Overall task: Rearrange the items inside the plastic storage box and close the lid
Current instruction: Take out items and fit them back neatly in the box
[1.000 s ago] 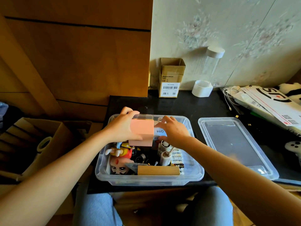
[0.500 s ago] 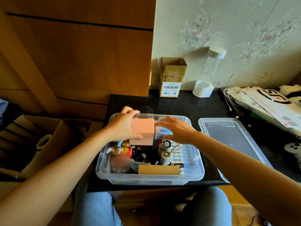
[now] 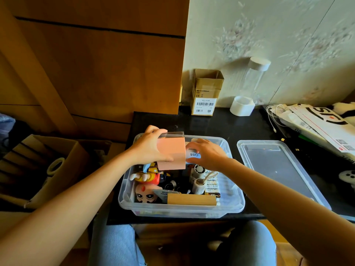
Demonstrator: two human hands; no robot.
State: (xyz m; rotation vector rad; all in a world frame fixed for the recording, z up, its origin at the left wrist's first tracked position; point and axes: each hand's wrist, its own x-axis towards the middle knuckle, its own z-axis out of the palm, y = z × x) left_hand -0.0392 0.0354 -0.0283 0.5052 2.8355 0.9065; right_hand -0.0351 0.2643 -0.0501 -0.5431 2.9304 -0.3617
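Black worktop fills the middle, and on it sits the clear box, lid off. That lid lies flat on the worktop, out past the right-hand fingers, close beside the box.

Over the box's far half, the left hand has the pink box, with its clear top, up above the contents: thumb curled across the near face, fingers wrapped over the far top edge, clamped on it. Right hand is just beside it, fingers bent down onto a white item marked Q88, touching the pink box's right side. Whether they truly pinch that item, I cannot tell.

Below the left fingers, a yellow-and-red figure and a doll head. Toward the wrists, a wooden block lies along the near wall. Under the right fingers, a small fan and battery packs.

Beyond both hands, against the wall: a carton and a clear tube, white cap on.
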